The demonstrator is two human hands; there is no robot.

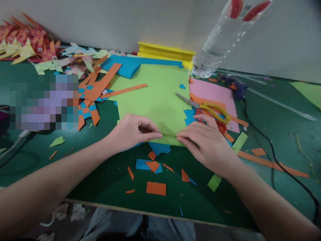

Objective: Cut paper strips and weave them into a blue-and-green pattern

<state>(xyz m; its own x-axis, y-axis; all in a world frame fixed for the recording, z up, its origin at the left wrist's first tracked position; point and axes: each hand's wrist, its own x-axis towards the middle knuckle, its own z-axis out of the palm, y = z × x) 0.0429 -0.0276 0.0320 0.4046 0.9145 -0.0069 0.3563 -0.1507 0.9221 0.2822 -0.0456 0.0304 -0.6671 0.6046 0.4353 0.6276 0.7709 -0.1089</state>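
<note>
A light green sheet of paper [155,97] lies flat on the green table [276,134]. My left hand [132,131] and my right hand [205,140] rest on its near edge, fingertips almost meeting at the middle. Both hands have their fingers pressed together on the edge, which looks folded or creased there. A blue sheet [130,65] lies partly under the far end of the green one, and blue scraps [159,148] peek out below the near edge.
Yellow-handled scissors [208,108] lie on a pink sheet [213,93] right of the paper. An orange-and-blue woven strip piece [90,100], a yellow paper roll [165,52], a plastic bottle [220,36], a glue gun [234,85] with cord, woven paper fish [30,43] and several scraps [155,188] surround it.
</note>
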